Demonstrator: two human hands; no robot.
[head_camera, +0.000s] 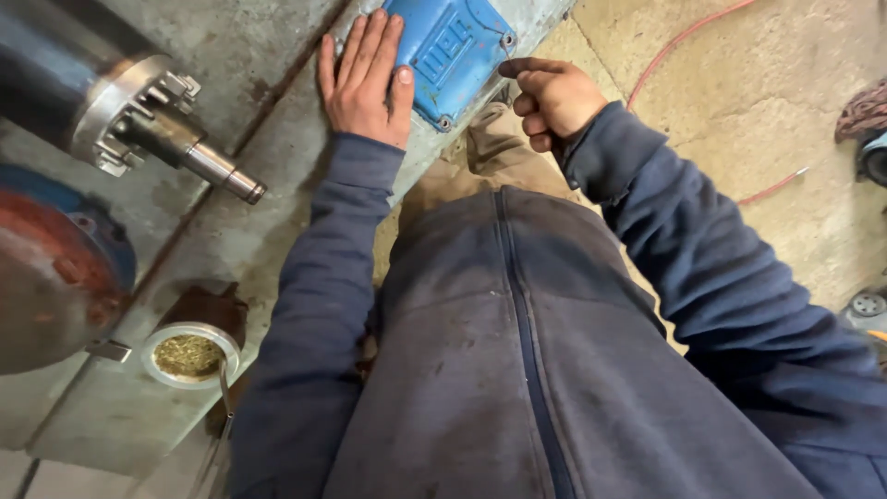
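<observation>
Blue metal cover plate (451, 51) seen at top centre of the frame on the grey surface (259, 231), left hand (362, 79) laid flat beside it with fingers together, thumb touching its edge, right hand (552, 97) loosely curled, forefinger extended to its right edge, steel shaft (199, 157) at upper left, cup of green herb (189, 355) at lower left.

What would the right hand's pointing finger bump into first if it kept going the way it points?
The right hand points its finger left at the blue metal cover. The fingertip looks almost at the cover's edge, so it would likely meet that first, though depth is unclear.

Steel shaft with bolted flange (152, 120), rusty round drum (51, 277), cup of green herb (189, 355), red hose (684, 37)
</observation>
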